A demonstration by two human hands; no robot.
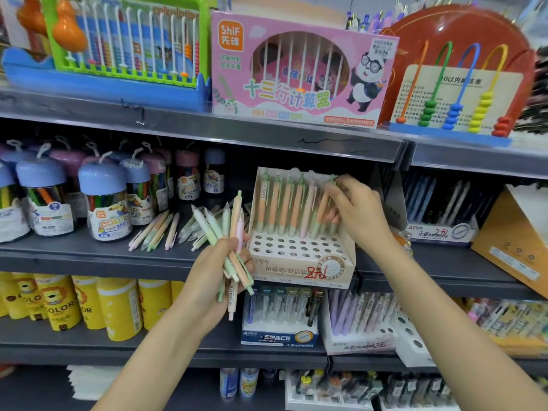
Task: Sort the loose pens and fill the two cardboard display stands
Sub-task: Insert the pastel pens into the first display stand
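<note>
— Where did the display stand (pixel 299 247) sit?

— On the middle shelf (pixel 89 253), its back row holding upright pens, front holes vacant.

— And the hands?

— The right hand (pixel 355 209) pinched a pen (pixel 323 209) at the row's right end, long axis near vertical. The left hand (pixel 219 271) gripped a bundle of pens (pixel 229 232) just left of the stand. Loose pens (pixel 160 229) lay further left.
</note>
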